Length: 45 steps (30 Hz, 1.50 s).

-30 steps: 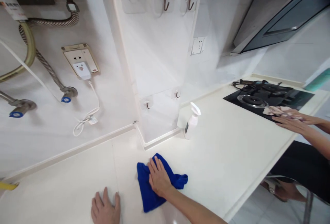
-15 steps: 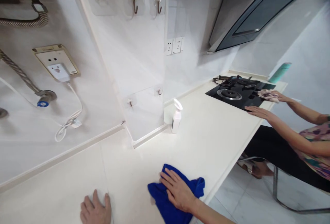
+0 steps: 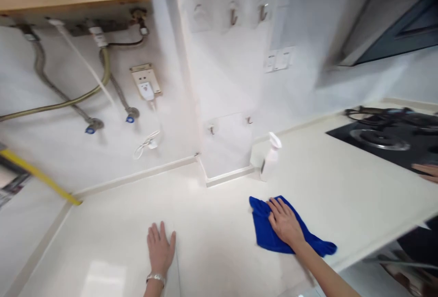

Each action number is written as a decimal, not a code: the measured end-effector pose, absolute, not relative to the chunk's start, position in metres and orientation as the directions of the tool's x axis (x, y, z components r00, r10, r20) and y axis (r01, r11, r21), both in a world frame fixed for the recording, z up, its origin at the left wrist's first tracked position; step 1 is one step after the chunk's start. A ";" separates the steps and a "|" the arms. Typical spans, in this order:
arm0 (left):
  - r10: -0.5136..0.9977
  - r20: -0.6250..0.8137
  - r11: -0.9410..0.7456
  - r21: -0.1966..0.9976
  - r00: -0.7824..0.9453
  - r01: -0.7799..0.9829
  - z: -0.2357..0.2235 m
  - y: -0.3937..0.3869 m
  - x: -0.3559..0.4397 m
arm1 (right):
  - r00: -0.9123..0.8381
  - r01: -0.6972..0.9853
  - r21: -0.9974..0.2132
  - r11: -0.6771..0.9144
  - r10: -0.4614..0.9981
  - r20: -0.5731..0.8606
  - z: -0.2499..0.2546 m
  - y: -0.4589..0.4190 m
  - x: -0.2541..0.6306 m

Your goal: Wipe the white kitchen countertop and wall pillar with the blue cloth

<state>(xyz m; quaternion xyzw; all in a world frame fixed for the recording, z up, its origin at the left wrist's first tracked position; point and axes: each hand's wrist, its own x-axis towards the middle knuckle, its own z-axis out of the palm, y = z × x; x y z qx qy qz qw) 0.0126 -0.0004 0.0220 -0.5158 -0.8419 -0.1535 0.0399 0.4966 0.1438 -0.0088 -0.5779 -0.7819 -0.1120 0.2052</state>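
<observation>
My right hand (image 3: pixel 286 225) presses on a blue cloth (image 3: pixel 270 235) spread on the white countertop (image 3: pixel 212 233), its fingers bent over the bunched fabric. One corner of the cloth trails toward the counter's front edge. My left hand (image 3: pixel 160 247) rests on the countertop to the left, palm down with fingers stretched, holding nothing. A metal bracelet (image 3: pixel 156 278) circles that wrist. Beyond the cloth, near the wall corner, a white spray bottle (image 3: pixel 270 160) stands upright, apart from both hands.
A black gas stove (image 3: pixel 383 137) is set into the counter at right; another person's hand (image 3: pixel 427 171) lies at its edge. Valves, hoses and a plugged-in charger (image 3: pixel 146 91) line the left wall. A yellow pipe (image 3: pixel 41 176) meets the counter at far left.
The view has swung left, showing more pipes. My right hand and the blue cloth have moved farther from me, closer to the spray bottle. My left hand stays flat on the counter.
</observation>
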 end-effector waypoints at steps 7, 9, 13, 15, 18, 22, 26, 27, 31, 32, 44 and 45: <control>0.843 0.414 0.292 0.183 -0.343 0.939 0.011 -0.039 0.039 | -0.334 0.921 0.002 0.389 0.787 0.518 -0.028 0.142 0.510; 0.844 0.431 0.278 0.156 -0.318 0.948 0.012 -0.044 0.046 | -0.334 0.918 -0.005 0.397 0.780 0.528 -0.026 0.142 0.510; 0.845 0.437 0.280 0.131 -0.309 0.951 0.015 -0.046 0.052 | -0.328 0.921 0.003 0.389 0.773 0.543 -0.019 0.140 0.508; 0.844 0.427 0.295 0.135 -0.324 0.946 0.015 -0.046 0.056 | -0.325 0.924 0.007 0.381 0.778 0.537 -0.015 0.139 0.507; 0.851 0.411 0.294 0.144 -0.327 0.945 0.012 -0.045 0.075 | -0.313 0.931 0.005 0.365 0.790 0.527 -0.012 0.138 0.506; 0.894 0.386 0.172 0.169 -0.226 0.970 0.013 -0.037 0.122 | -0.294 0.939 -0.002 0.343 0.807 0.512 -0.008 0.138 0.505; 0.918 0.358 0.112 0.186 -0.173 0.976 0.018 -0.018 0.160 | -0.273 0.947 -0.013 0.321 0.825 0.494 0.000 0.138 0.501; 0.918 0.352 0.125 0.186 -0.185 0.975 0.020 -0.014 0.164 | -0.269 0.948 -0.015 0.317 0.828 0.492 0.001 0.138 0.501; 0.920 0.334 0.155 0.170 -0.205 0.973 0.021 -0.006 0.169 | -0.263 0.948 -0.021 0.316 0.822 0.505 0.006 0.138 0.498; 0.921 0.333 0.154 0.163 -0.202 0.974 0.021 -0.006 0.168 | -0.263 0.948 -0.024 0.319 0.821 0.507 0.007 0.138 0.498; 0.910 0.396 0.145 -0.030 -0.121 0.989 0.005 -0.023 0.209 | -0.264 0.940 -0.048 0.337 0.810 0.523 0.006 0.136 0.498; 0.911 0.388 0.156 -0.013 -0.139 0.988 0.005 -0.026 0.213 | -0.261 0.940 -0.054 0.337 0.812 0.522 0.007 0.136 0.498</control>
